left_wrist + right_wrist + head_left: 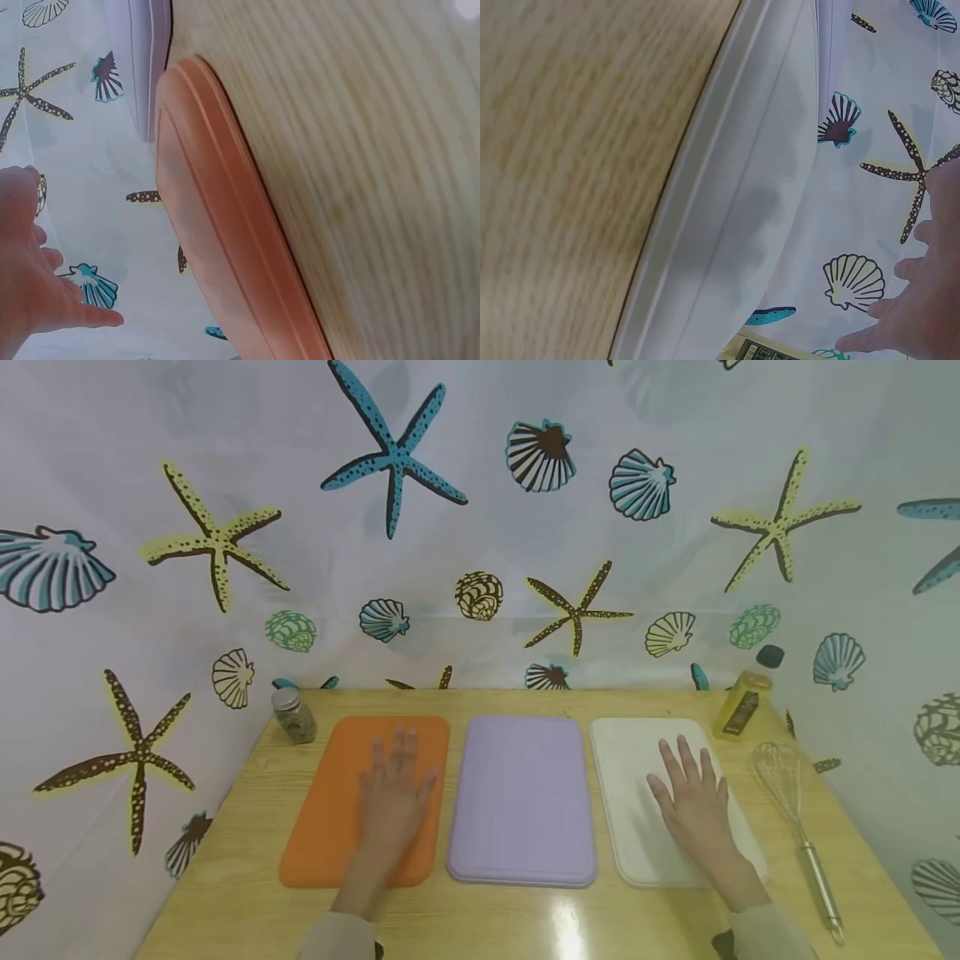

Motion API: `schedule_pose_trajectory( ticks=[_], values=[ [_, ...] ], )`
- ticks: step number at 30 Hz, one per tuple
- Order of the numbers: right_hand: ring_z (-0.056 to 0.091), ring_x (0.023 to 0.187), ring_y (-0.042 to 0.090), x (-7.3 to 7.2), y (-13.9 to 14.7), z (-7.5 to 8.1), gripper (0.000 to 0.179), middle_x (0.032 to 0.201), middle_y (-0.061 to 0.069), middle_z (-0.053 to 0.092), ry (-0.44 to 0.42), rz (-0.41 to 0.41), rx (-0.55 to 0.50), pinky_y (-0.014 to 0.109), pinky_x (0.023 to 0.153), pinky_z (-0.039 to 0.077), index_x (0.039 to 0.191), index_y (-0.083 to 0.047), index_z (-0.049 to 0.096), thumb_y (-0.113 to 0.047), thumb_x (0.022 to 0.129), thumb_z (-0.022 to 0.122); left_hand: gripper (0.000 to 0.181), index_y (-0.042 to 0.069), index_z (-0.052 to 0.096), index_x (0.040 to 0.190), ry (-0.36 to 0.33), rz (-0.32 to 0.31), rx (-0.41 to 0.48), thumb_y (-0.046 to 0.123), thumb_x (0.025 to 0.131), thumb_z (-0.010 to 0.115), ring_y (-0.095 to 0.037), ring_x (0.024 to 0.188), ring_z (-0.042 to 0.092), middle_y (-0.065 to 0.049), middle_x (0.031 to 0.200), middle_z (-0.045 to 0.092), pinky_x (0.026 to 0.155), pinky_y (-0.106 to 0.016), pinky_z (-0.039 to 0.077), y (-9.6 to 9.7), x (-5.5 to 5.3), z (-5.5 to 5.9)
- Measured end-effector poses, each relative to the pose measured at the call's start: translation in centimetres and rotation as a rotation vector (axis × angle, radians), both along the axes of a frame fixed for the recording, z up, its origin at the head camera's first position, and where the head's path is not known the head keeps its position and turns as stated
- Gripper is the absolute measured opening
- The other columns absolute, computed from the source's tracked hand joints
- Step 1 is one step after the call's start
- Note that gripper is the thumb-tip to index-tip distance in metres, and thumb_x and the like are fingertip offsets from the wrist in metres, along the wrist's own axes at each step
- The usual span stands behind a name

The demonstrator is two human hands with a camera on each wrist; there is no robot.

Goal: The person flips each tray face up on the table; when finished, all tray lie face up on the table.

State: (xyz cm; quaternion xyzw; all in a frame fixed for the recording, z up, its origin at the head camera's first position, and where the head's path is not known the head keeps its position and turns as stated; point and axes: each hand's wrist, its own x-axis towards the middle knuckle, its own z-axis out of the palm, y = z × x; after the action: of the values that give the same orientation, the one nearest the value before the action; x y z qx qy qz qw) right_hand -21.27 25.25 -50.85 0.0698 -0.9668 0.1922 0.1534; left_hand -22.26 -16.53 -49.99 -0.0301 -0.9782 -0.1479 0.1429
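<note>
1. We hover our left hand (pixel 393 802) above the orange board (pixel 330 814) and our right hand (pixel 692 806) above the white board (pixel 626 793), fingers spread, gripping nothing.
2. Both boards lie flat on the bench (pixel 450 918), probably for steadiness.

Left hand (pixel 393 800) over orange board (pixel 328 814)

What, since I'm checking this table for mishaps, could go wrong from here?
If the left hand shoves the orange board leftward, it might tip the upright jar beside its far corner. The right hand, over the white board, could bump the yellow bottle near that board's far right corner. An outward swing of the right sleeve might knock the whisk, which lies near the right edge of the table.
</note>
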Motion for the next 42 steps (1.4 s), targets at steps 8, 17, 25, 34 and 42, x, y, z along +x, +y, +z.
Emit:
schedule_pose_trajectory(
  ticks=[8,17,25,34,42],
  values=[
    [0.016,0.136,0.057,0.1,1.4,-0.5,0.058,0.155,0.023,0.02,0.005,-0.034,0.02,0.08,0.097,0.017,0.151,-0.01,0.027,-0.041,0.103,0.038,0.071,0.013,0.015,0.155,-0.007,-0.025,-0.013,0.046,0.1,0.045,-0.037,0.146,0.002,-0.007,0.161,0.012,0.108,-0.069,0.019,2.5,-0.2,0.4],
    [0.016,0.134,0.058,-0.2,2.8,-0.9,0.06,0.154,0.026,0.019,-0.01,-0.057,0.029,0.081,0.095,0.018,0.152,-0.007,0.023,-0.04,0.104,0.036,0.069,0.012,0.026,0.153,0.1,-0.077,-0.005,0.049,0.098,0.047,-0.037,0.145,0.011,-0.008,0.16,0.018,0.107,-0.065,0.027,6.1,-1.4,1.5],
    [0.017,0.133,0.059,0.0,3.7,-1.1,0.059,0.152,0.028,0.021,-0.011,-0.087,-0.016,0.082,0.094,0.017,0.151,-0.005,0.024,-0.039,0.104,0.037,0.069,0.007,0.029,0.151,0.075,-0.108,0.028,0.048,0.098,0.047,-0.038,0.144,0.017,-0.014,0.158,0.021,0.105,-0.063,0.033,9.7,-1.4,2.6],
    [0.013,0.134,0.059,0.3,4.4,-1.1,0.061,0.152,0.03,0.017,-0.047,-0.103,-0.053,0.081,0.096,0.014,0.152,-0.006,0.021,-0.04,0.104,0.035,0.068,0.003,0.028,0.151,0.049,-0.185,0.138,0.045,0.1,0.046,-0.038,0.144,0.018,-0.017,0.158,0.02,0.105,-0.062,0.034,13.5,-0.9,2.8],
    [0.013,0.135,0.059,0.3,5.0,-1.6,0.062,0.152,0.032,0.016,-0.076,-0.125,-0.088,0.081,0.096,0.014,0.152,-0.004,0.02,-0.041,0.104,0.035,0.068,0.0,0.026,0.15,0.009,-0.259,0.275,0.041,0.1,0.047,-0.04,0.143,0.017,-0.021,0.157,0.018,0.108,-0.058,0.032,16.8,-0.8,2.4]
  ],
)
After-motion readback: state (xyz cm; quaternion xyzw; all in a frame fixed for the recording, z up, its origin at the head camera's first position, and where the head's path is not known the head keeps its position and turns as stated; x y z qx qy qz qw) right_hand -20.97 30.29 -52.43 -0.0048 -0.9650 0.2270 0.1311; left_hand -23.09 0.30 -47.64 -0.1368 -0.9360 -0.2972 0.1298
